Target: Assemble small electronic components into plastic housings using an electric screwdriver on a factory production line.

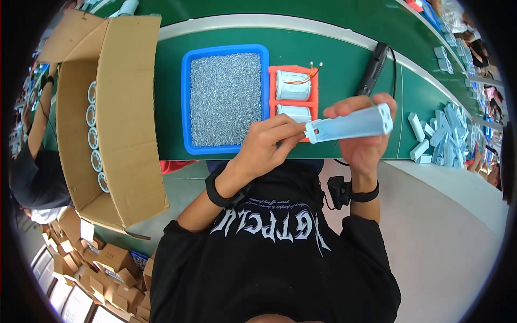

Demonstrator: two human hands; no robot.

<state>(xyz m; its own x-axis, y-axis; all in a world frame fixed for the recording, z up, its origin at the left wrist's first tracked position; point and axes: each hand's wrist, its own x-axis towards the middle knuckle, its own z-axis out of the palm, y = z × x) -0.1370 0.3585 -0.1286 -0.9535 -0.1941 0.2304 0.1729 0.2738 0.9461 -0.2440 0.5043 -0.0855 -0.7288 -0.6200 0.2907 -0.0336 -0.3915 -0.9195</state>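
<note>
My right hand [366, 142] is wrapped round a long, hollow light-blue plastic housing [350, 125], holding it roughly level above the table's near edge. The fingers of my left hand [269, 141] are pinched together at the housing's left end, beside a small square cutout. Whatever is between those fingertips is hidden. Just beyond my hands lies an orange-red tray [315, 94] with two white rounded parts; the far part [293, 86] has thin coloured wires with small connectors, and the near part [294, 113] is partly covered.
A blue tray [186, 102] full of small silver metal pieces, seemingly screws, adjoins the orange-red one. A black corded handheld tool [374, 70] lies at the back right. Farther right is a pile of light-blue plastic parts [444, 134]. An open cardboard box [132, 118] holds white rings at left, near another person's arm [40, 118].
</note>
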